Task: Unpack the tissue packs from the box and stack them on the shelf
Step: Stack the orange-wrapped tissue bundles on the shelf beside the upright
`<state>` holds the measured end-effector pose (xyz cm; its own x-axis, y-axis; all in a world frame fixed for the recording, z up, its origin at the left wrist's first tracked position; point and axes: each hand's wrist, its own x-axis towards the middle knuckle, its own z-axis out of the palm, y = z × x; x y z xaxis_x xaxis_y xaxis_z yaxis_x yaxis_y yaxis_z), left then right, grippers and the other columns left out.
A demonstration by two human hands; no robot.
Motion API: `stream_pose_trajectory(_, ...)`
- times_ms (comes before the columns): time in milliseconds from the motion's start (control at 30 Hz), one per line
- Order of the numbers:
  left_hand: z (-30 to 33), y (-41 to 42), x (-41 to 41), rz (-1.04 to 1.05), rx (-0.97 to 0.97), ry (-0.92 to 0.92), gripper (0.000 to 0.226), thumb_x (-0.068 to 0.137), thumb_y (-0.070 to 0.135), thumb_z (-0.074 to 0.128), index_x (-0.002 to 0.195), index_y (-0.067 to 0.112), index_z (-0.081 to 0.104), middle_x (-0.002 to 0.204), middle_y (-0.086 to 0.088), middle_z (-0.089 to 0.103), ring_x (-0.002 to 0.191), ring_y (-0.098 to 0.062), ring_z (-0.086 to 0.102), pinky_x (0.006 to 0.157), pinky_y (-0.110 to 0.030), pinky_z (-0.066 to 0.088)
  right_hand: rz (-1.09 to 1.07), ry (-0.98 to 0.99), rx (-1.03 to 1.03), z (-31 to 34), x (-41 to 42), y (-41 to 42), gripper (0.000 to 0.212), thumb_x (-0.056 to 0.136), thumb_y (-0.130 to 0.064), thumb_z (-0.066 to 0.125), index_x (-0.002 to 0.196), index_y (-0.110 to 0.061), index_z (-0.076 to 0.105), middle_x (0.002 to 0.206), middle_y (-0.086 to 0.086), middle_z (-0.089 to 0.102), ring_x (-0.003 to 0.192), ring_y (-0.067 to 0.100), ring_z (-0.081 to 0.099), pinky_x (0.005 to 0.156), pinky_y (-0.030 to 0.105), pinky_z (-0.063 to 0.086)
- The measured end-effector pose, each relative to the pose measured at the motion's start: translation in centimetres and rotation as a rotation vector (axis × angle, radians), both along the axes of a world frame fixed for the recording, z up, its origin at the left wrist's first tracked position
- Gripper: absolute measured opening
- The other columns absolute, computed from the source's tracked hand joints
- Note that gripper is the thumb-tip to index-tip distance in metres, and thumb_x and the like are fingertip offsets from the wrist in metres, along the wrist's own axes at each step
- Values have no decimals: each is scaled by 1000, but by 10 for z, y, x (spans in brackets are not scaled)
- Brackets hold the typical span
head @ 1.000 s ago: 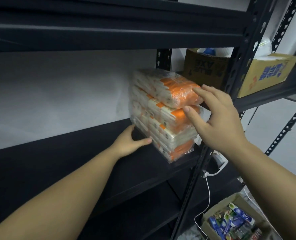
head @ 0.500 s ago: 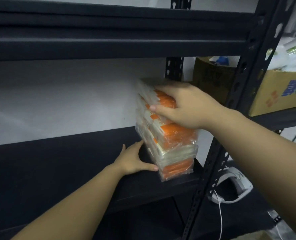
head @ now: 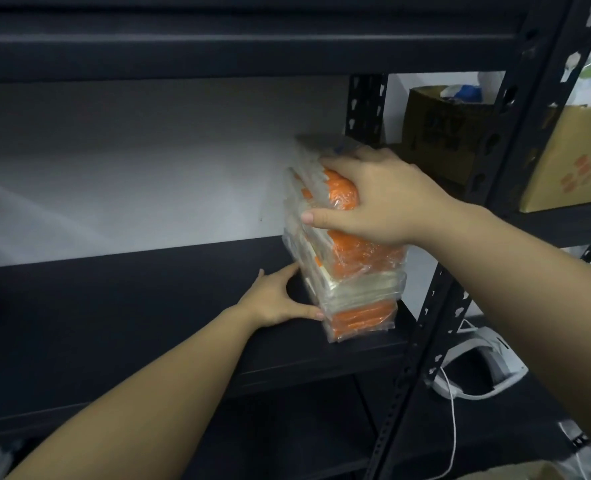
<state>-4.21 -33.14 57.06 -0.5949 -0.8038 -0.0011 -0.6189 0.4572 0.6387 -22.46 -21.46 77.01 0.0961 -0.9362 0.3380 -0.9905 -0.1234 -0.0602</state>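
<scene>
Tissue packs (head: 352, 268), wrapped in clear film with orange ends, are sitting as a stack at the right end of the dark shelf (head: 148, 306), close beside the perforated front upright (head: 460, 271) at about 3 o'clock of the stack. The stack's long axis is running front to back, from the shelf's front lip toward the pale wall at 12 o'clock; its orange short ends are facing the viewer.

The right hand (head: 387, 199) is lying over the top pack, coming in from 4 o'clock. Its fingers are curled and pressed together over the pack's top and front end, while the thumb is stretching along the face toward 9 o'clock, so the hand is clasping the uppermost pack rather than merely resting on it. The left hand (head: 276, 299) is arriving from 7 o'clock, its fingers spread and flat on the shelf, with the thumb tip touching the stack's lower corner and the forefinger reaching to its left flank.

The stack is thus lying at 3 o'clock of the left fingers and directly beneath the right palm. The right hand is the nearer for any squaring or pressing of the top pack; the left is probably bracing the base against sliding toward 9 o'clock.

Two cardboard boxes (head: 564, 161) are sitting on the neighbouring bay at 2 o'clock.
</scene>
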Motion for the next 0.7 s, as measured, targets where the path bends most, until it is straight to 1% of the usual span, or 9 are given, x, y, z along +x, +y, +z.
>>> stream_pose_trajectory(67, 1, 1, 1, -9, 15, 34, 116, 61, 87, 75, 158, 50, 23, 164, 19, 36, 156, -20, 26, 126, -55, -10, -7, 23, 22, 2, 0, 2, 112, 68, -100, 37, 161, -40, 25, 167, 2, 30, 151, 33, 28, 116, 62, 35)
stream_pose_trajectory(133, 2, 3, 3, -26, 23, 45, 115, 63, 86, 75, 158, 55, 19, 165, 20, 33, 156, -20, 24, 127, -55, -9, -7, 40, 40, 3, 1, 2, 114, 68, -100, 42, 162, -40, 23, 168, 2, 27, 152, 34, 26, 116, 63, 35)
stream_pose_trajectory(300, 2, 2, 2, -59, 5, -14, 115, 65, 89, 70, 158, 57, 10, 166, 20, 30, 156, -20, 25, 127, -57, -8, -15, 71, 52, 2, 4, 2, 108, 73, -95, 49, 162, -40, 21, 168, 1, 26, 153, 33, 24, 117, 63, 33)
stream_pose_trajectory(500, 0, -3, -3, -49, -2, -63, 119, 62, 95, 66, 159, 54, 10, 166, 17, 32, 156, -24, 25, 126, -61, -10, -25, 96, 47, 3, 5, 1, 103, 76, -93, 50, 161, -39, 24, 165, 3, 32, 149, 34, 30, 115, 61, 36)
stream_pose_trajectory(700, 5, -4, -9, -75, 12, -48, 113, 66, 89, 69, 158, 55, 15, 166, 17, 32, 156, -22, 26, 124, -63, -12, -39, 101, 49, 4, 3, 0, 100, 79, -88, 53, 161, -39, 24, 165, 4, 32, 150, 34, 28, 115, 62, 34)
